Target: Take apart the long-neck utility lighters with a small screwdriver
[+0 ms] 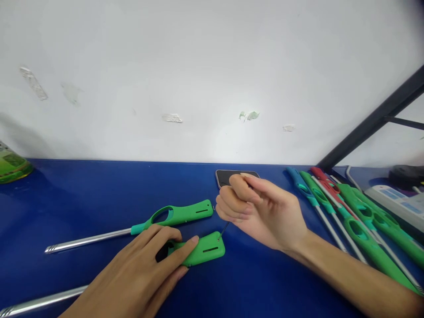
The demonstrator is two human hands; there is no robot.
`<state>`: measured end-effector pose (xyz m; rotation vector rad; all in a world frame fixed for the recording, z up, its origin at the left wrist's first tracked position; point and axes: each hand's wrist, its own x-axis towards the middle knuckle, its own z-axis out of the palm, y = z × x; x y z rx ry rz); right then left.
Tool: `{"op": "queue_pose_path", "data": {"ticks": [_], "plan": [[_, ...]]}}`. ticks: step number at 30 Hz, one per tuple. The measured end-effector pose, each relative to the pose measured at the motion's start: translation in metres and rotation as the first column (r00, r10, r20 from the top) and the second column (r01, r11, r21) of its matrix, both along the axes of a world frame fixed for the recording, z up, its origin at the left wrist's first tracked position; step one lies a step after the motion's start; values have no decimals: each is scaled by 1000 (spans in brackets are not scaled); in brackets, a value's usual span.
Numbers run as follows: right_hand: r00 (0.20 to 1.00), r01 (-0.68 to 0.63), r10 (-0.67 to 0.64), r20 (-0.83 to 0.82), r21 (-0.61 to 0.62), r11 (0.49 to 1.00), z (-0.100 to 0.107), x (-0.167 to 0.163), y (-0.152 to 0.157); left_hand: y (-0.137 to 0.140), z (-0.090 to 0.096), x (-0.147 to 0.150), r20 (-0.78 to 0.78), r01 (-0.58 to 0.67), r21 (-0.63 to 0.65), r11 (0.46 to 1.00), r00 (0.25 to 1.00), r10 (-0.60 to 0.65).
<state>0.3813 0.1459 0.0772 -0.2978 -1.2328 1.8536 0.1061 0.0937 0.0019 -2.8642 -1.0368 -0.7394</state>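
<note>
A green long-necked lighter lies on the blue table, its metal barrel pointing left. My left hand is closed around its trigger part and presses it down, hiding the middle. My right hand is a fist around a screwdriver; only the thin dark shaft shows, slanting down, with its tip at the small hole near the handle's end. The screwdriver's grip is hidden by the fingers. Just behind, a second green lighter lies nearly parallel, a tiny metal piece by its end.
Several green, red and blue lighters lie in a bunch at the right. Behind my right hand is a phone. A power strip sits past a black metal bar. A bottle stands far left, near the white wall.
</note>
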Motion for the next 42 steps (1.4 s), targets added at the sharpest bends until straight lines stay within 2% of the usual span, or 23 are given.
{"op": "queue_pose_path", "data": {"ticks": [4,7,11,13,15,19,23,27,29,33,35,39,42], "plan": [[999,-23,20,40,75,997,-1,-1,1,0,0,0,7,-4,-7,1000,1000,4],[992,-18,-7,126,202,979,0,1,2,1,2,1,10,-2,-4,1000,1000,2],[943,9,-152,296,436,900,4,9,4,2,5,0,-1,23,-11,1000,1000,-23],[904,33,-241,352,506,862,8,12,5,2,5,0,-6,23,-33,999,1000,-23],[891,42,-258,373,498,866,12,15,5,2,5,0,3,8,-35,999,1000,-8],[909,24,-187,372,402,915,23,19,2,2,5,1,11,8,-16,1000,1000,-8],[896,-40,-173,410,462,886,28,21,1,1,3,1,38,4,-39,999,999,-2],[901,14,-251,355,554,833,21,18,5,0,3,1,34,-3,-40,999,999,4],[902,29,-254,350,537,843,18,17,6,1,4,1,21,2,-28,1000,1000,-1],[900,-52,-140,412,421,905,19,19,5,2,4,1,7,6,-15,1000,1000,-5],[898,-54,-151,414,443,895,20,20,5,2,3,1,11,-2,-21,1000,1000,2],[910,34,-252,330,546,837,16,17,7,0,1,0,10,-3,-44,999,1000,3],[907,46,-236,349,475,879,13,16,7,-1,1,-1,12,-13,-50,999,1000,13]]}}
